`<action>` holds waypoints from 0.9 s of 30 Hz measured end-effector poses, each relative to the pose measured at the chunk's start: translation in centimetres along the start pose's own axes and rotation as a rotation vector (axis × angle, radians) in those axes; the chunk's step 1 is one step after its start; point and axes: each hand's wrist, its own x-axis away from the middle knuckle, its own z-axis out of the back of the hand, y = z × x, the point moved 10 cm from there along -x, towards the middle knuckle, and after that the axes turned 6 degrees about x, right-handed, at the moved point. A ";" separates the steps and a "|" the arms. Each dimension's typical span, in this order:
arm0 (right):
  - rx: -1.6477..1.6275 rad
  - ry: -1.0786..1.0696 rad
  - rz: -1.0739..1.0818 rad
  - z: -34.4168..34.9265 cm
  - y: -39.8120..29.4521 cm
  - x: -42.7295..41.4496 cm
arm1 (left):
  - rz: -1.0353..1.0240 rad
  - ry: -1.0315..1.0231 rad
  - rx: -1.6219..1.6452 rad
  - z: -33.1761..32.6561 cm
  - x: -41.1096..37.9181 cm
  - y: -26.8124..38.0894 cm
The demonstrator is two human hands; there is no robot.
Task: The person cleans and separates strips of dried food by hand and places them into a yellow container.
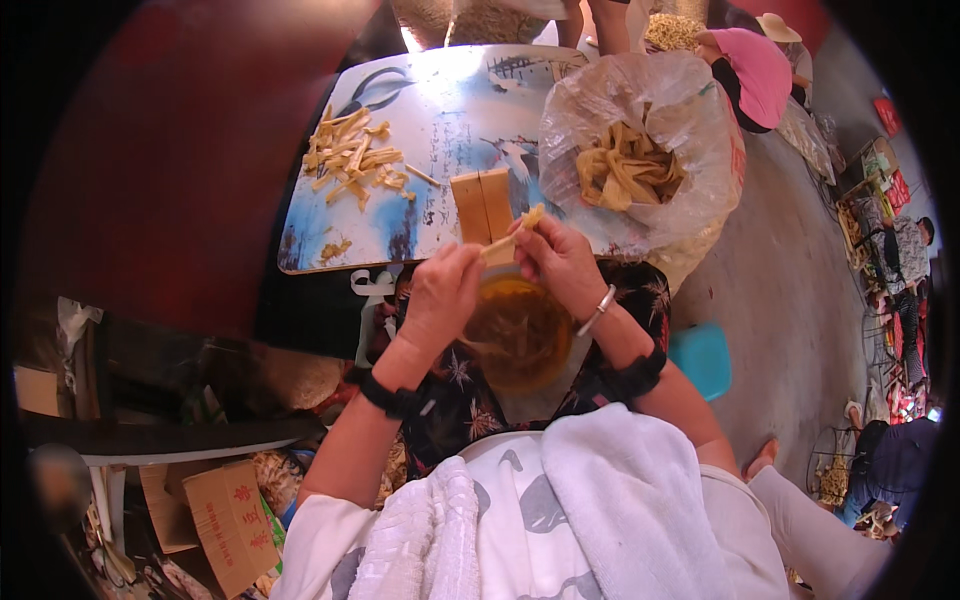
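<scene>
Between my two hands stretches a narrow pale-yellow roll (498, 246) that looks like bean-curd skin, with a frayed tip. My left hand (444, 289) pinches its left end, while the fingers of my right hand (556, 259) close around the other end. Just beyond them a light wooden block (472, 204) with a slit down its middle rests at the near edge of the painted table (420, 259). Below my hands, a round bowl of amber-brown liquid (517, 345) sits at my lap; my hands partly cover its rim.
Similar rolls lie heaped (356, 157) on the table's left. To the right, a clear plastic bag (574, 124) holds crumpled tan sheets (626, 169). A turquoise plastic stool (701, 360) stands by my right arm. Cardboard boxes (229, 525) lie lower left. Several people are around, one in pink (754, 71).
</scene>
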 end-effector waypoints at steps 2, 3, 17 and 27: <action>0.171 0.106 0.154 0.4 -1.1 -2.1 | 0.081 0.015 -0.007 0.2 -1.8 -2.3; 0.186 0.144 0.163 0.7 -0.9 -3.0 | 0.118 0.021 -0.002 0.2 -2.8 -3.2; 0.838 0.275 0.360 1.1 -0.2 -5.9 | 0.469 0.198 0.090 -0.4 -3.6 -11.1; 0.681 -0.054 0.273 -1.3 1.1 5.2 | 0.268 0.174 0.194 0.9 2.9 -4.2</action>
